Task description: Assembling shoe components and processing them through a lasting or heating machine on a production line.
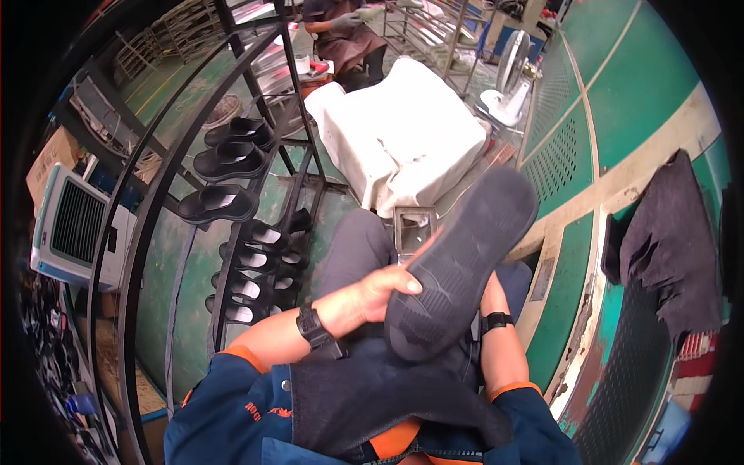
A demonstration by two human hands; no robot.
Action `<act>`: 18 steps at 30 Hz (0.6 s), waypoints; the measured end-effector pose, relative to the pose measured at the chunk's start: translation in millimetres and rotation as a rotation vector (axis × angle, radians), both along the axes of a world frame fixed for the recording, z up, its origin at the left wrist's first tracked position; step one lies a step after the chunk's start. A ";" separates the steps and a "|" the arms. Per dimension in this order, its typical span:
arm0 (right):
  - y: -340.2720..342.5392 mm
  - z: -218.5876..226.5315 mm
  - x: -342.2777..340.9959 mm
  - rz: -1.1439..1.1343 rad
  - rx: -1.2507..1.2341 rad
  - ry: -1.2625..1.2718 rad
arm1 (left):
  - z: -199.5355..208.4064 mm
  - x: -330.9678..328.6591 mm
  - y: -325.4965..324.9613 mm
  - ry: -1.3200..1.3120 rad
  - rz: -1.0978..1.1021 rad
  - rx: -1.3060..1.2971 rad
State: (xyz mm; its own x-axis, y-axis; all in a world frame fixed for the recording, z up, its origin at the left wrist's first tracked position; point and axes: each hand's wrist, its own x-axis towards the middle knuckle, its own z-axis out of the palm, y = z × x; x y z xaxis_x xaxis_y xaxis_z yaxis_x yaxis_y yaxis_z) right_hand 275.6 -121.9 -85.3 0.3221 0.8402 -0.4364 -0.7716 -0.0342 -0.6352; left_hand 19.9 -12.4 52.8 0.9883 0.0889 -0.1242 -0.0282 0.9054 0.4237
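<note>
A black shoe (465, 263) tilts above the person's lap, sole toward the camera, its edge pinched by the left hand (384, 293), thumb on the sole. The right hand (493, 297) is mostly hidden behind it, grip unclear. Leftward, more black shoes (229, 160) line a rack (129, 333).

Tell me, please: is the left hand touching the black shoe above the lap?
Touching: in the head view, the left hand rests its thumb on the black shoe.
</note>
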 end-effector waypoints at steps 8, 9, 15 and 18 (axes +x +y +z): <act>29.2 65.3 -34.0 0.340 0.576 0.152 | 38.2 -54.1 59.5 -0.265 0.397 0.239; 55.2 75.6 -19.0 0.259 0.519 0.100 | 40.0 -62.1 62.5 -0.228 0.413 0.296; 189.8 75.6 -5.7 -0.213 0.205 0.211 | 18.5 -135.4 55.8 0.025 0.733 0.606; 175.5 72.7 -85.5 0.662 0.192 0.054 | 24.9 -166.7 42.1 0.241 1.117 1.115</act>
State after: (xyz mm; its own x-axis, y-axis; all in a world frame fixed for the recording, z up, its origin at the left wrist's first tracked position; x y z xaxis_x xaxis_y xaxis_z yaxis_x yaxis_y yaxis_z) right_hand 190.1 53.6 -12.6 -0.3033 0.9164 -0.2612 -0.6578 -0.3997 -0.6384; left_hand -146.8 29.8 77.7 0.3358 0.8711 0.3585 -0.2723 -0.2745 0.9222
